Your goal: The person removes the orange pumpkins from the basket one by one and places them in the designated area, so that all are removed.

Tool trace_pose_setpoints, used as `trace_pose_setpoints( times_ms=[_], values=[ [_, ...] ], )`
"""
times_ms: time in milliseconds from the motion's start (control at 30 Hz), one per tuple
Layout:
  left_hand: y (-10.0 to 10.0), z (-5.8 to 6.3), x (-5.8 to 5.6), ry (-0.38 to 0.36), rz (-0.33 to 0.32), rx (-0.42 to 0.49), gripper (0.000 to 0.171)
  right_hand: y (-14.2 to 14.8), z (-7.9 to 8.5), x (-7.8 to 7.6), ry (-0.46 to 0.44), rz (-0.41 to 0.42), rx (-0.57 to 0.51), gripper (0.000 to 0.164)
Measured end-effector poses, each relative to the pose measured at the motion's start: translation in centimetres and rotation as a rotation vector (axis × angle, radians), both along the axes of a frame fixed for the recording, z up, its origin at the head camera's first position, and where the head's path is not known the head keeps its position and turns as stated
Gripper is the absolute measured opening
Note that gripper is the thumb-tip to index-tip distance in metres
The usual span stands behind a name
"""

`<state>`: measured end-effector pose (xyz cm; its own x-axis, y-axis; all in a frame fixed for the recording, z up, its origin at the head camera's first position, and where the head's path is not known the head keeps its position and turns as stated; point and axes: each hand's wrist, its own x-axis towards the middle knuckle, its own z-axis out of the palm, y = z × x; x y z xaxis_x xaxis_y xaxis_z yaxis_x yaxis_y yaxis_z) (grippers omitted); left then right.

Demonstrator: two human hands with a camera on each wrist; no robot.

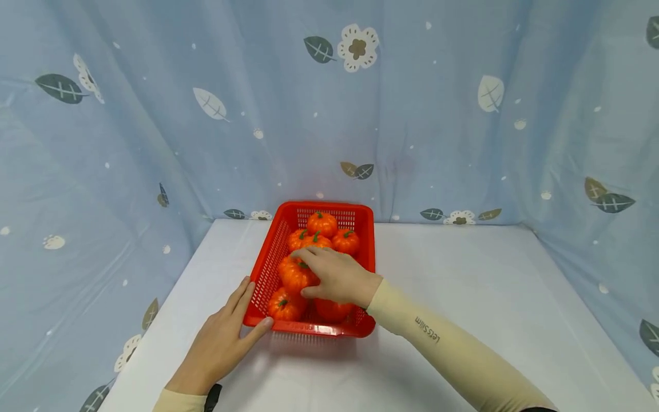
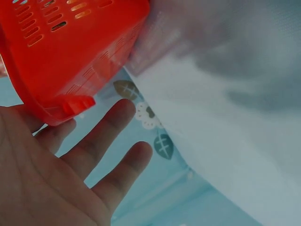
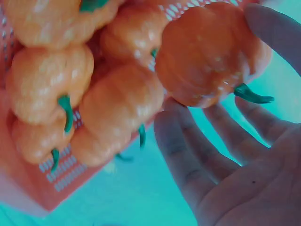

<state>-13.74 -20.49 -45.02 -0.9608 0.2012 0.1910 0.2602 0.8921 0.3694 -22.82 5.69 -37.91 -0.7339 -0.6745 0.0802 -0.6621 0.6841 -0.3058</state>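
Note:
A red plastic basket (image 1: 364,220) with slotted walls stands on the white table, holding several small orange pumpkins with green stems. My right hand (image 1: 334,274) reaches over it and holds one pumpkin (image 1: 295,277) between thumb and fingers. In the right wrist view the thumb lies along one side of that held pumpkin (image 3: 211,54) and the fingertips are at the other, its stem pointing to the palm. My left hand (image 1: 218,337) is at the basket's near left corner, fingers straight along the outside and thumb by the front rim. In the left wrist view two fingers (image 2: 106,129) stretch free, apart from the wall.
More pumpkins (image 1: 322,224) are heaped at the basket's far end, and another (image 1: 285,305) sits in its near left corner. A blue patterned curtain (image 1: 437,114) hangs behind and beside the white table (image 1: 463,286).

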Motion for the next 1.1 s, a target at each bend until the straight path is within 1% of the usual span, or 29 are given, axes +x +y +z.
trace_pose_setpoints(
  times_ms=[100, 200, 333, 467, 633, 767, 867, 967, 1100],
  values=[
    [-0.1, -0.2, 0.1, -0.006, 0.003, 0.001, 0.084, 1.6, 0.6, -0.1, 0.015, -0.013, -0.104, 0.072],
    [0.2, -0.1, 0.0, 0.001, 0.001, 0.008, 0.084, 3.6, 1.2, -0.4, 0.041, -0.058, -0.196, 0.073],
    [0.3, 0.0, -0.1, -0.005, 0.003, 0.011, 0.085, 6.1, 1.8, -0.8, 0.105, -0.123, -0.289, 0.073],
    [0.2, -0.1, 0.0, -0.019, 0.007, 0.017, 0.085, 8.5, 1.8, -1.2, 0.162, -0.153, -0.362, 0.076],
    [-0.2, -0.5, 0.0, -0.01, 0.02, 0.02, 0.085, 11.1, 0.9, -2.0, 0.208, -0.203, -0.435, 0.081],
    [-0.3, -0.7, 0.0, -0.003, 0.024, 0.024, 0.085, 13.2, -0.1, -2.7, 0.247, -0.25, -0.471, 0.079],
    [-0.3, -0.7, 0.0, 0.003, 0.022, 0.025, 0.085, 14.8, -1.0, -3.1, 0.252, -0.296, -0.473, 0.077],
    [-0.3, -0.7, -0.1, 0.009, 0.021, 0.02, 0.085, 16.1, -2.0, -3.4, 0.234, -0.351, -0.439, 0.076],
    [-0.2, -0.7, -0.1, 0.018, 0.021, 0.014, 0.085, 17.3, -3.0, -3.7, 0.202, -0.4, -0.378, 0.074]
  ],
)
